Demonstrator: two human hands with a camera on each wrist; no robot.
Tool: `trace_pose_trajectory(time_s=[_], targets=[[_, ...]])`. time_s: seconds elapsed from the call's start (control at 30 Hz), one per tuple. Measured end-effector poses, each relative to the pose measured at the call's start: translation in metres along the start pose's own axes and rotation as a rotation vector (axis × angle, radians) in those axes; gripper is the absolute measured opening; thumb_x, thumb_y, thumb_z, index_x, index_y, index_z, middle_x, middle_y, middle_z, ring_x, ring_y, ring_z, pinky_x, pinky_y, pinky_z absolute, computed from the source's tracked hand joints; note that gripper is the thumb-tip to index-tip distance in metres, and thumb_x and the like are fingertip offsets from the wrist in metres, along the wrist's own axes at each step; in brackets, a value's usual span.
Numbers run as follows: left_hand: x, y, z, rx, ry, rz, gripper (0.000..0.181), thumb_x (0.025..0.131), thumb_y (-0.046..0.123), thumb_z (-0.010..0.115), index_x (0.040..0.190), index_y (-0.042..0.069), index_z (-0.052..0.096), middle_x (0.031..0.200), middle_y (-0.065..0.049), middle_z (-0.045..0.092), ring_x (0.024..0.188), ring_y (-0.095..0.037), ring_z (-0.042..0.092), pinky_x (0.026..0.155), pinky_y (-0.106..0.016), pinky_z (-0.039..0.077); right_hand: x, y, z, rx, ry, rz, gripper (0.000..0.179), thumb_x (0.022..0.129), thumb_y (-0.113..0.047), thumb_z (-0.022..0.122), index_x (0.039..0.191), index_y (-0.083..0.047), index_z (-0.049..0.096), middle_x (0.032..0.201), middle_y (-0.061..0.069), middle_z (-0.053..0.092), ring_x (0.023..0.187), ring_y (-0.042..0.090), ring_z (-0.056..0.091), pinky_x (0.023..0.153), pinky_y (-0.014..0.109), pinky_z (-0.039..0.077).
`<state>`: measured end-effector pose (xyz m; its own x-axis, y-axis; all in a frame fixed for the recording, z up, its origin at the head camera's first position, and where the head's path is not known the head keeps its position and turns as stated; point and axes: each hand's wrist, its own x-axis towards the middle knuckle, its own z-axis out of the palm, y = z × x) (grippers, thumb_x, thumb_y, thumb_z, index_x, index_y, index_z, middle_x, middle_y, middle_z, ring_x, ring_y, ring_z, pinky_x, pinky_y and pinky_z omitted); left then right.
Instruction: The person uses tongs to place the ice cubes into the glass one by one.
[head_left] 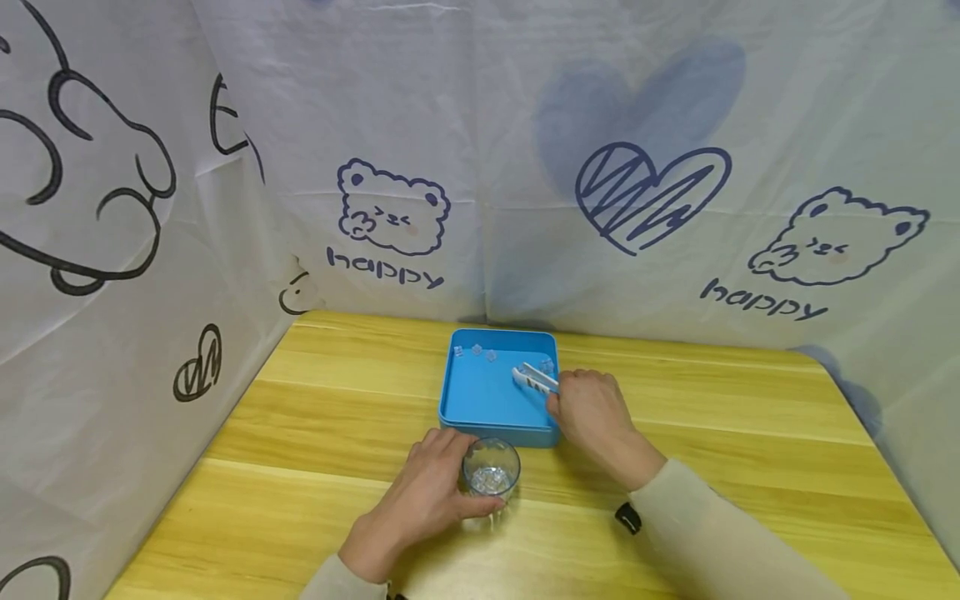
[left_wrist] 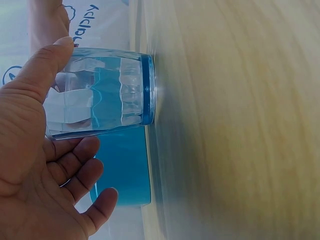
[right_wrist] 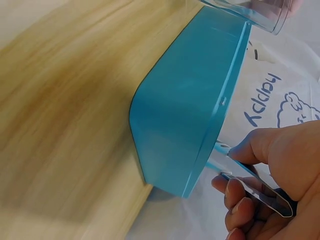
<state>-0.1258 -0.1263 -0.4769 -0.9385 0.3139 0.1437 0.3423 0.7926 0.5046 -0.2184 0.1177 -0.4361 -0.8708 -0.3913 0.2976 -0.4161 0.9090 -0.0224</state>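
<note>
My left hand (head_left: 427, 487) holds a clear drinking glass (head_left: 491, 467) upright on the table, thumb on the near side and fingers on the far side. Small clear pieces lie in the bottom of the glass. Over the right edge of a blue square tray (head_left: 480, 423), my right hand (head_left: 596, 417) pinches white tongs (head_left: 534, 377) between thumb and fingers. The tips of the tongs point left inside the tray. Clear pieces (head_left: 547, 365) sit just beyond them; whether the tips hold one I cannot tell. A few more clear pieces (head_left: 477, 350) lie along the tray's back left.
All of this stands on a yellow wood-grain table (head_left: 337, 400). White cloth (head_left: 517, 167) with printed bears and hearts hangs behind the table and along its left side. The glass stands close in front of the tray's near wall.
</note>
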Motion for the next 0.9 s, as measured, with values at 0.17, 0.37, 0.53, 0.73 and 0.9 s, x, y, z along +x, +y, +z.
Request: trace_pose_trajectory(time_s=[0.17,0.37,0.53,0.73,0.9], targets=[[0.000,0.000,0.000,-0.015,-0.005,-0.004,0.083,0.076,0.057,0.091,0.139,0.011,0.061,0.138,-0.003,0.063,0.121,-0.024,0.053,0.102,-0.049,0.046,-0.005,0.003,0.000,0.035,0.046,-0.021,0.033,0.094,-0.015,0.071,0.067,-0.008,0.052,0.060,0.002,0.043,0.056,0.021,0.042,0.053,0.032,0.036],[0.000,-0.001,0.000,-0.006,-0.004,-0.005,0.082,0.076,0.058,0.091,0.136,0.010,0.063,0.134,-0.003,0.064,0.119,-0.023,0.054,0.099,-0.047,0.046,-0.011,0.006,0.001,0.042,0.097,-0.049,0.034,0.091,-0.012,0.070,0.064,-0.010,0.048,0.059,0.001,0.041,0.055,0.020,0.039,0.053,0.032,0.034],[0.000,-0.002,0.001,0.002,0.002,-0.001,0.081,0.076,0.058,0.091,0.135,0.011,0.063,0.132,-0.002,0.064,0.119,-0.023,0.054,0.099,-0.046,0.045,-0.017,0.008,0.001,0.062,0.129,-0.073,0.031,0.090,-0.011,0.071,0.067,-0.010,0.050,0.061,0.001,0.042,0.057,0.020,0.040,0.055,0.033,0.035],[0.001,-0.002,0.001,0.003,-0.003,0.001,0.082,0.076,0.058,0.090,0.137,0.012,0.062,0.134,-0.002,0.064,0.119,-0.022,0.053,0.100,-0.046,0.045,-0.022,0.010,0.000,0.084,0.142,-0.069,0.027,0.091,-0.011,0.071,0.070,-0.009,0.053,0.062,0.001,0.043,0.060,0.021,0.042,0.059,0.033,0.037],[0.001,-0.003,0.001,0.004,-0.002,0.006,0.082,0.076,0.058,0.090,0.137,0.012,0.062,0.135,-0.002,0.063,0.121,-0.022,0.053,0.101,-0.047,0.045,-0.027,0.012,-0.002,0.087,0.170,-0.083,0.027,0.091,-0.012,0.073,0.071,-0.008,0.055,0.062,0.001,0.044,0.060,0.021,0.043,0.060,0.035,0.039]])
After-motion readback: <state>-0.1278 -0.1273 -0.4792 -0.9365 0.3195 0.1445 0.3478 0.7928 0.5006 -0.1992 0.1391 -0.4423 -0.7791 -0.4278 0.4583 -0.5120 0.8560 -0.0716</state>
